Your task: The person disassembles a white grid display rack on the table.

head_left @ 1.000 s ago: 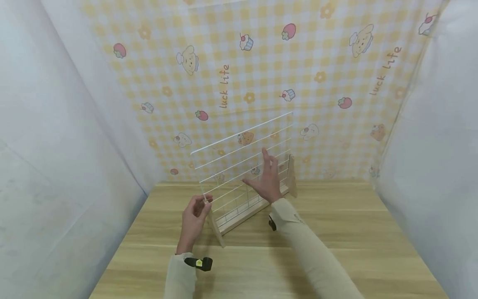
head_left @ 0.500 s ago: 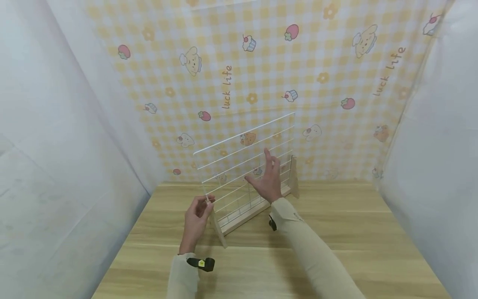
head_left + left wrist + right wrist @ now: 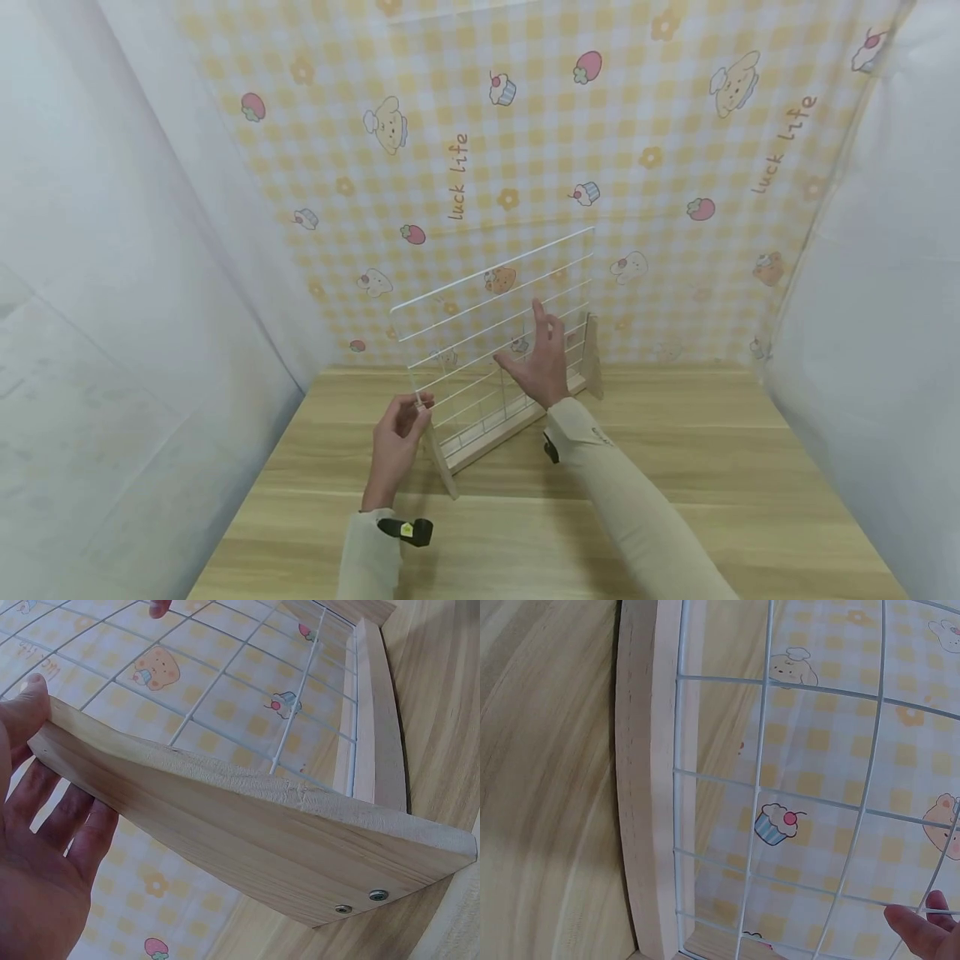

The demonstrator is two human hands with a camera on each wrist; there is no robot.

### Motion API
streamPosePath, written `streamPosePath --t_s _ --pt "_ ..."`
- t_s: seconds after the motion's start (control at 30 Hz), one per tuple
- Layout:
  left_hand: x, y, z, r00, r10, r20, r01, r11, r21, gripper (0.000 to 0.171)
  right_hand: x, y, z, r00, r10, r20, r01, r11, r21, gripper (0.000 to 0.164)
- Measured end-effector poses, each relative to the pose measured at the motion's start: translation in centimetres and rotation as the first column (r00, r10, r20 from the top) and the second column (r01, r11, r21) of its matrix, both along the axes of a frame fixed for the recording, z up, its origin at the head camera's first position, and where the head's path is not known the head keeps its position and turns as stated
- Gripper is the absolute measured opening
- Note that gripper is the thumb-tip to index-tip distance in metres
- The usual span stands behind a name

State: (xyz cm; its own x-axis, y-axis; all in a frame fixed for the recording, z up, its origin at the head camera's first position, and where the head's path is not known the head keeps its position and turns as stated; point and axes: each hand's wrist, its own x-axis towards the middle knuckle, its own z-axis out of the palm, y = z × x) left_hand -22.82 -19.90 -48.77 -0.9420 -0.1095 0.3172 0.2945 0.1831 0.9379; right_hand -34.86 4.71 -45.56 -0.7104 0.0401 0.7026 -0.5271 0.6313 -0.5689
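A white wire grid rack (image 3: 491,268) stands tilted on a wooden base bar (image 3: 487,446). At its near left end is a wooden side panel (image 3: 225,814) with two metal screws low on its outer face. My left hand (image 3: 393,442) grips the upper end of this panel, thumb on one edge and fingers curled along the other side. The right hand (image 3: 542,362) is spread in front of the grid, its thumb and index finger extended. In the right wrist view, fingertips (image 3: 911,924) overlap a wire crossing.
The rack stands on a wood-grain table (image 3: 637,475). Behind rises a yellow checked cloth (image 3: 525,150) with cartoon prints. White sheets hang at the left (image 3: 135,275) and right (image 3: 877,275). A second wooden side panel (image 3: 592,354) supports the rack's far right end.
The whole head view has shifted slightly to the right. Both hands keep their places on and in front of the rack.
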Motion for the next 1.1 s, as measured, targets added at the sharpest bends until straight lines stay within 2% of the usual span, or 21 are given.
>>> streamPosePath --t_s 0.2,0.4,0.53,0.7,1.1 --pt "0.0 0.1 -0.1 1.0 -0.003 0.004 0.003 1.0 -0.003 0.027 -0.2 0.1 0.0 0.999 -0.024 -0.026 0.024 1.0 0.016 0.114" --pt "0.1 0.2 0.3 1.0 0.013 0.027 -0.013 1.0 -0.023 0.027 -0.2 0.1 1.3 0.999 -0.007 -0.041 0.006 1.0 -0.005 0.114" --pt "0.0 0.1 0.2 1.0 0.027 0.015 -0.027 0.999 -0.031 0.026 -0.3 0.0 2.0 1.0 0.003 -0.026 -0.003 1.0 -0.012 0.115" --pt "0.0 0.1 0.1 1.0 0.009 0.014 -0.009 0.999 -0.04 0.027 -0.2 0.1 2.0 1.0 -0.011 -0.003 0.011 1.0 -0.009 0.115" --pt "0.1 0.2 0.1 1.0 0.016 0.027 -0.015 0.999 -0.039 0.028 -0.1 0.3 2.5 1.0 -0.004 0.003 0.004 1.0 -0.005 0.114"
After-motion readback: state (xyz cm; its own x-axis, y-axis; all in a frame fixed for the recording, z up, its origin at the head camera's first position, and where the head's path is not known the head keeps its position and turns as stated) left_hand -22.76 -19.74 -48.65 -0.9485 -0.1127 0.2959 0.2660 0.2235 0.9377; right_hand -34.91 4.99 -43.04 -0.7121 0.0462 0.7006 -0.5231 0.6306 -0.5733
